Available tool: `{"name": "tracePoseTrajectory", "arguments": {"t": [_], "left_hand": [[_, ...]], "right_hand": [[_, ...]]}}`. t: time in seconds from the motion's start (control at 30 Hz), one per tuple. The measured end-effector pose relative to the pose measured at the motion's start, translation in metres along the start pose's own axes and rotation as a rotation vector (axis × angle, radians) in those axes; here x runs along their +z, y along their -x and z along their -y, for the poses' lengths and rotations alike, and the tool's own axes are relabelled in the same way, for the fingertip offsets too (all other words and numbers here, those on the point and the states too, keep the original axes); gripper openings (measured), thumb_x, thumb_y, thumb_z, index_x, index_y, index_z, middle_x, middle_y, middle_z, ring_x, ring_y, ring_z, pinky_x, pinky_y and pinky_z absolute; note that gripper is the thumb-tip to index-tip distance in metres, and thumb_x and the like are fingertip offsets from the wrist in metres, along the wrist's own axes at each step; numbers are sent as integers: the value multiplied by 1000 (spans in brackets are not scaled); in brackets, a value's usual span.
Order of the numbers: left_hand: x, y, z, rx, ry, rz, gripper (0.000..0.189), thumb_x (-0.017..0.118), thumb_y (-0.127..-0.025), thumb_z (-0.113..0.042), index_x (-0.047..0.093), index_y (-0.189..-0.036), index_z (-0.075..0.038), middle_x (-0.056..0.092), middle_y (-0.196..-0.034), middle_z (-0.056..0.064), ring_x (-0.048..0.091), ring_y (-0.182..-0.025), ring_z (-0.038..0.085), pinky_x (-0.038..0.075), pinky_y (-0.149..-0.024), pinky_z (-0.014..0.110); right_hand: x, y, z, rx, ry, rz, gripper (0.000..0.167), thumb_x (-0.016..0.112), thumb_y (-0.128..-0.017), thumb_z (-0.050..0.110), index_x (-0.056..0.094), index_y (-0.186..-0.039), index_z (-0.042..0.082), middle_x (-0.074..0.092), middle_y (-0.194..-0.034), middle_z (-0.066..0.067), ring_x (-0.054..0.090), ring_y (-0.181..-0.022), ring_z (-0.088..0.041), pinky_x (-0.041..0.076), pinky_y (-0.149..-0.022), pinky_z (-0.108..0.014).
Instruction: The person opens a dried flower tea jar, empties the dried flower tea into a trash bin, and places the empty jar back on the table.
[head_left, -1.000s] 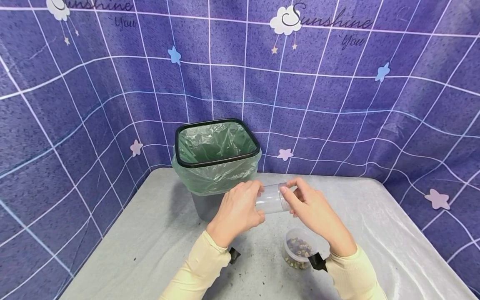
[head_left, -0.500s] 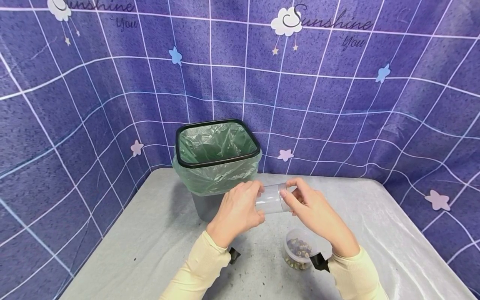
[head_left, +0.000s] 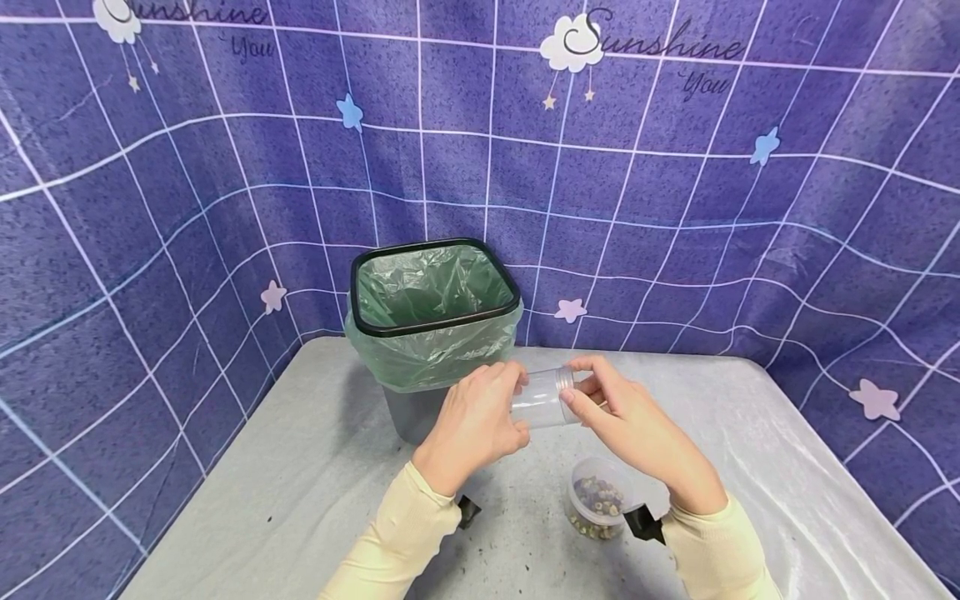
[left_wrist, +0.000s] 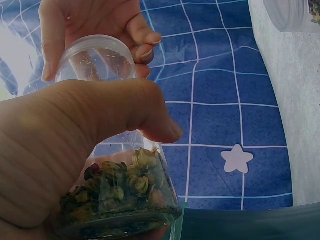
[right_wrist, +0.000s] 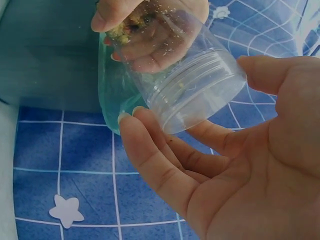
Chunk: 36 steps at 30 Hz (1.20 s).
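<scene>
A clear plastic jar (head_left: pixel 542 398) lies sideways in the air above the table, gripped at its base end by my left hand (head_left: pixel 480 421). Dried flower buds (left_wrist: pixel 117 187) gather at that end, beneath the curled thumb. At the other end, the thumb and fingers of my right hand (head_left: pixel 626 425) span the transparent ridged end (right_wrist: pixel 200 95), with fingertips right at its edge. Small crumbs cling to the inside wall. On the table below the right wrist stands a second clear tub (head_left: pixel 596 498), partly filled with similar dried buds.
Behind the left hand stands a grey bin with a black rim (head_left: pixel 435 325) and a green bag liner (head_left: pixel 427 362). Scattered dark crumbs dot the pale grey table (head_left: pixel 300 500). A purple patterned curtain (head_left: pixel 637 250) surrounds the table's back and sides.
My right hand has turned and shifted slightly to the right at the jar's end, baring more of its ridges. The left hand and the jar hold their position.
</scene>
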<state>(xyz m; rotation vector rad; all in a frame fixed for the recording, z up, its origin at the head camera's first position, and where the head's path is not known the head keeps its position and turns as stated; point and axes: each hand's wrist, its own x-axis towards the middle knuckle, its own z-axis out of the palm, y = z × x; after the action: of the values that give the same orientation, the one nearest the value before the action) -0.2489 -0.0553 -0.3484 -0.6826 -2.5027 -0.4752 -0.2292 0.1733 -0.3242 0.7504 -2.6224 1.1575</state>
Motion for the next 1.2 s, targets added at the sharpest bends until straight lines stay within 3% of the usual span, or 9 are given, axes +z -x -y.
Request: {"name": "tracePoseTrajectory", "arguments": {"t": [0.4,0.67,1.2], "left_hand": [[-1,0,0,-2,-3,-4,51,85,-60,-18,65,-107,-17,64,-88,-7,61,-80,17,52,-64,38],[-1,-1,1,-4,0,2,51,84,-59,-19,64,-105,-16,64,-87,-6,62,-80,18,53,-64,39],[-1,-1,1,-11,18,15,51,84,-59,-19,66,-107,-14,64,-88,-6,62,-81,18,52,-64,39]], "right_hand": [[-5,1,0,-44,-1,38,43,61,-104,34,47,-144,28,71,-109,4,70,-95,-11,55,-79,-32],[-6,3,-1,-79,-13,51,49,65,-102,27,45,-147,27,69,-119,-2,69,-103,-14,57,-85,-35],[-7,5,-2,-97,-54,49,54,70,-99,22,46,-147,31,66,-126,-3,67,-111,-22,59,-82,-35]]}}
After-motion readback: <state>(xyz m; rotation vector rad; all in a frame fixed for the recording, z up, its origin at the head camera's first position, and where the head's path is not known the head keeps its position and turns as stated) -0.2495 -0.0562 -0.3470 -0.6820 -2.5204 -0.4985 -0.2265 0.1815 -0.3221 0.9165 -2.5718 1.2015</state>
